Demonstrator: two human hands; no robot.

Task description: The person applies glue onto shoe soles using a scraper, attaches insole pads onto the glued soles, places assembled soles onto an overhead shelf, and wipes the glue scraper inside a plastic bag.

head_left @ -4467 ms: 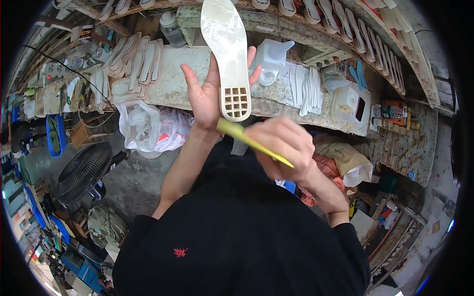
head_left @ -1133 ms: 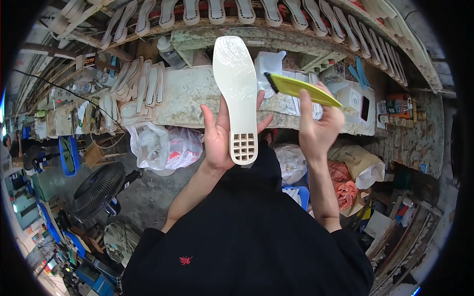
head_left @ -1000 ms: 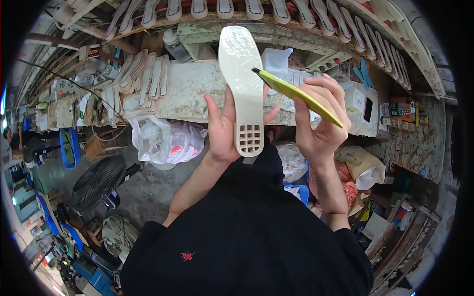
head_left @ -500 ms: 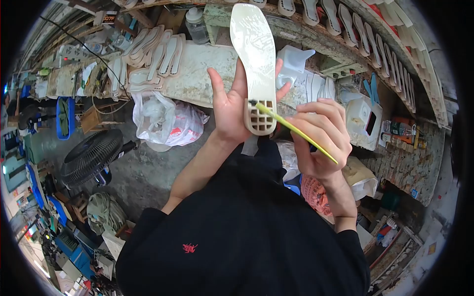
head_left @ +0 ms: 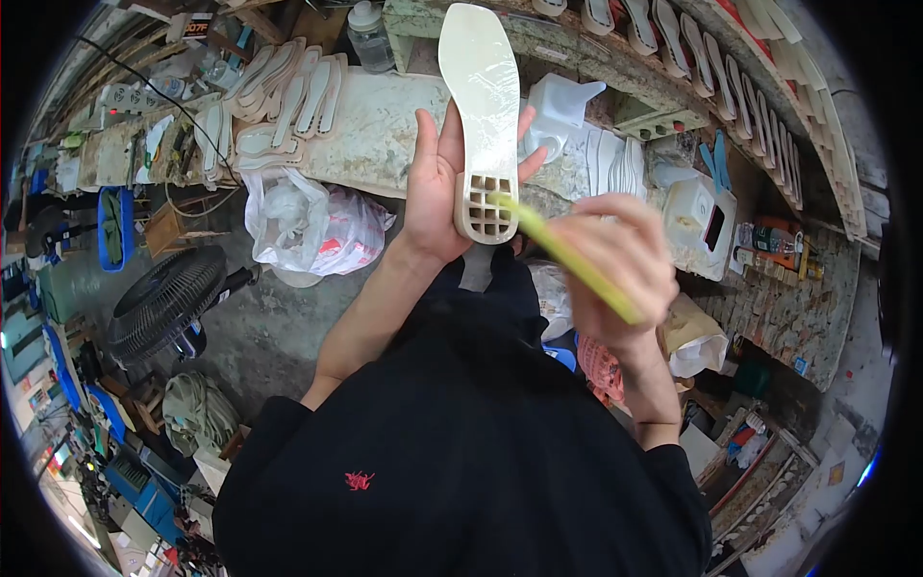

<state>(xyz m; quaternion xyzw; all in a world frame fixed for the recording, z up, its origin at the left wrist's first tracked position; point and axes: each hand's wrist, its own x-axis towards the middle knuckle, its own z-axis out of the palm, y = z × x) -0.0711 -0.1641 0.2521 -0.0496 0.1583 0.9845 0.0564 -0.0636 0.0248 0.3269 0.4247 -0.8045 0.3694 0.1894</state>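
A cream shoe sole (head_left: 484, 106) with a wet-looking shine lies lengthwise on my left hand (head_left: 435, 197), toe end away from me. My palm and spread fingers support it from underneath, the thumb standing free at its left side. The heel end has a grid of square hollows. In my right hand (head_left: 620, 264) is a yellow-green brush (head_left: 567, 252), held like a pen and smeared by motion. Its tip is over the heel grid; whether it touches cannot be made out.
A workbench (head_left: 380, 125) runs across the back with stacked soles (head_left: 288, 101) at left. A white jug (head_left: 562, 106) stands behind my right hand. More soles line a curved shelf (head_left: 745, 106). Plastic bags (head_left: 317, 226) hang below the bench; a black fan (head_left: 168, 293) stands at left.
The brush and my right hand have shifted quickly and now look blurred. The sole and my left hand sit slightly further left in view, as does the whole scene.
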